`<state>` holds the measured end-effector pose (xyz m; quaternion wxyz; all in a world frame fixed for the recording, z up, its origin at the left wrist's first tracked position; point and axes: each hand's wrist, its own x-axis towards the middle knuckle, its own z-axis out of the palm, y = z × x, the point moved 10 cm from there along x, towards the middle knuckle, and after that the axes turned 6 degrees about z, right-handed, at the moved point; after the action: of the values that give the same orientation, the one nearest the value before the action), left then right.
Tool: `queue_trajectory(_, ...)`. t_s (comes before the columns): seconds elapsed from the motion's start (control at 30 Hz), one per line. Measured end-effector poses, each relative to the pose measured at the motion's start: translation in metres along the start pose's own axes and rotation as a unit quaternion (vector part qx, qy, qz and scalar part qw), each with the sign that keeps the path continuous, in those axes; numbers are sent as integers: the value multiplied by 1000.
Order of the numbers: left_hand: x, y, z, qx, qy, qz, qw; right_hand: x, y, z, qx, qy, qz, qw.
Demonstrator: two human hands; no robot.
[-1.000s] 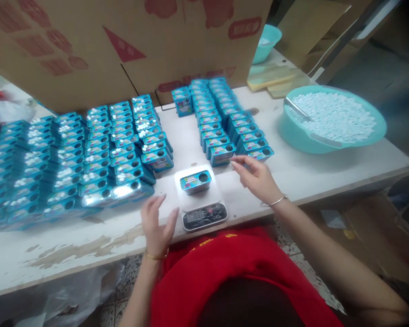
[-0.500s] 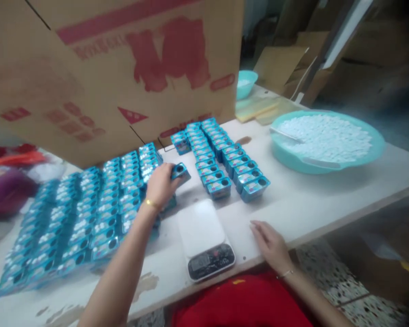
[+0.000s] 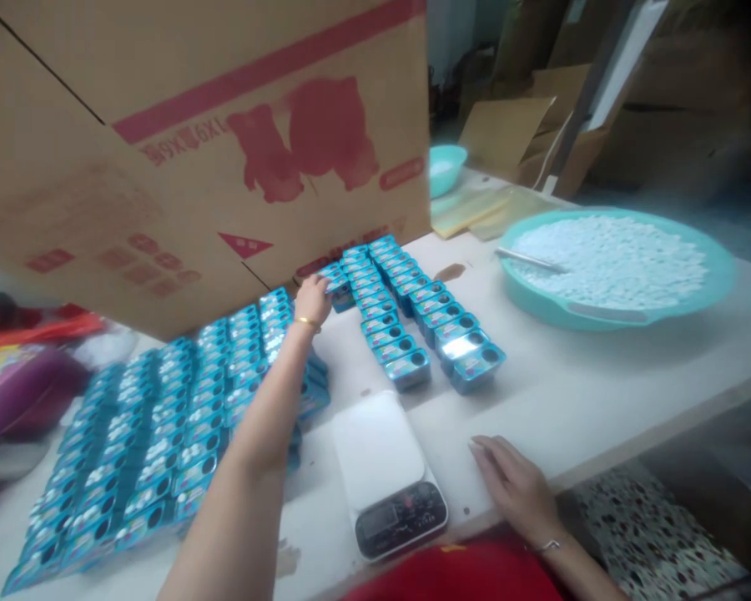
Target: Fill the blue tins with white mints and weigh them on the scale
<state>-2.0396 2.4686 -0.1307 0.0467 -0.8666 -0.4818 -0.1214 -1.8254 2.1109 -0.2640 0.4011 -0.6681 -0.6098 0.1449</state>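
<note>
Left hand: left hand (image 3: 313,298) is stretched far forward, fingers curled on a blue tin (image 3: 336,281) at the far end of the rows, just below the edge of the cardboard box (image 3: 200,142); the grip itself is blurred, but the fingers sit closed on the tin's near side.
Left wrist: a thin gold bangle (image 3: 306,321) circles it.
Right hand: right hand (image 3: 518,484) lies flat and loosely open on the tabletop (image 3: 588,376), palm down, holding nothing, just right of the scale (image 3: 388,472).
Scale: white platform bare, dark display panel toward the person, near the front edge of the tabletop.
Blue tin: at the head of the short left-hand row of the right group, touching its neighbours.
Right group of tins: two long rows (image 3: 425,321) run diagonally from the box toward the scale; each tin shows a round hole in its top.
Left group of tins: many tight rows (image 3: 181,417) fill the left of the tabletop, some showing white pieces through the holes.
Basin: a wide teal basin (image 3: 719,280) at the right holds a heap of small white tablets (image 3: 613,259), with a scoop handle (image 3: 529,260) resting in them.
Background: a small teal bowl (image 3: 446,167) stands beyond the box; flattened cardboard lies behind it.
</note>
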Motion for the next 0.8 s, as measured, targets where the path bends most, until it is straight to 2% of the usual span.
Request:
queue_trajectory(0.07,-34,7,-20,-9,-1,30,1000,-1,1,-1,0,-3,5,1000)
queue_trajectory(0.17,-103,23,-43,-10,-25,78,997,-2,3,0,0,-14,9,1000)
queue_trajectory(0.23,-147,31,-42,24,-59,83,995,-2,4,2,1,-22,14,1000)
queue_trajectory(0.3,-181,33,-33,79,-84,60,992,-1,3,4,3,-24,20,1000)
queue_trajectory(0.4,-206,35,-23,140,-66,34,987,-1,-2,6,20,-27,25,999)
queue_trajectory(0.5,-211,49,-33,147,-15,54,988,10,-8,-8,59,-21,31,998)
queue_trajectory(0.57,-212,63,-48,129,-11,67,989,32,-9,-43,58,31,26,997)
queue_trajectory(0.63,-214,80,-64,104,-32,72,991,64,-3,-101,10,131,15,991)
queue_trajectory(0.7,-217,103,-75,78,-58,81,992,103,14,-164,-75,225,13,971)
queue_trajectory(0.73,-219,116,-78,65,-70,89,991,125,26,-189,-122,249,10,961)
queue_trajectory(0.8,-221,142,-73,46,-97,109,988,171,61,-224,-210,251,40,944)
